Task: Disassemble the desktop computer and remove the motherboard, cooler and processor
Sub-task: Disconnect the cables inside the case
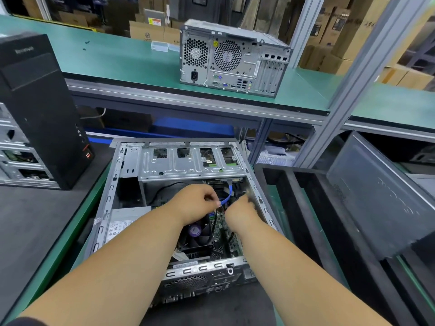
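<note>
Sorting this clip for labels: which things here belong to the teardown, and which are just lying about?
In use:
open case
blue cable, pinched by left hand
right hand, reaching in beside it
cooler fan
motherboard

Lying about:
grey tower on the shelf
black tower at left
side panel at right

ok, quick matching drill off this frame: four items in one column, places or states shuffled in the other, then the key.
Column 1
1. blue cable
2. cooler fan
3. grey computer case
4. black tower

Column 2
A. upright on the mat, far left
B. on the raised green shelf, rear panel toward the camera
C. pinched in the left hand
D. inside the open chassis, partly under the left wrist

Pairs: 1-C, 2-D, 3-B, 4-A
</note>
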The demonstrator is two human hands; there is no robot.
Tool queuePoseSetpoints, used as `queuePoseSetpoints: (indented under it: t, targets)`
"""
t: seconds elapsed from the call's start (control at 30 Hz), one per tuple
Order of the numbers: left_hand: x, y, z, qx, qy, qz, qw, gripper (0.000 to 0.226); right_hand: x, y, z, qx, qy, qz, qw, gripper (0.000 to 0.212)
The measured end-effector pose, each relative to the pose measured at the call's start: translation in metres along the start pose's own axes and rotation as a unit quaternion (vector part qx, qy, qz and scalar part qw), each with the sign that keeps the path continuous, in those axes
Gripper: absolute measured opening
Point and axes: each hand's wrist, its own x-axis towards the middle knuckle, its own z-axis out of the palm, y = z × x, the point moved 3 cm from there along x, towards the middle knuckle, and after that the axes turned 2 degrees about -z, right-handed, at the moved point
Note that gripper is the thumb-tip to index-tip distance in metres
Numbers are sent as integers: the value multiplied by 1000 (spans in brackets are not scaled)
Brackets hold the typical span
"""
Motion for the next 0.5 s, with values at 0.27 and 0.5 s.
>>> queuePoseSetpoints:
  t: [0.27, 0.5]
  targets:
    - [-11, -5, -47, 57, 145, 14, 988, 24, 3, -20, 4, 60, -13, -45, 997, 16]
    - [-11, -22, -44, 230, 43, 108, 966, 70, 13, -27, 10, 275, -96, 29, 956, 37]
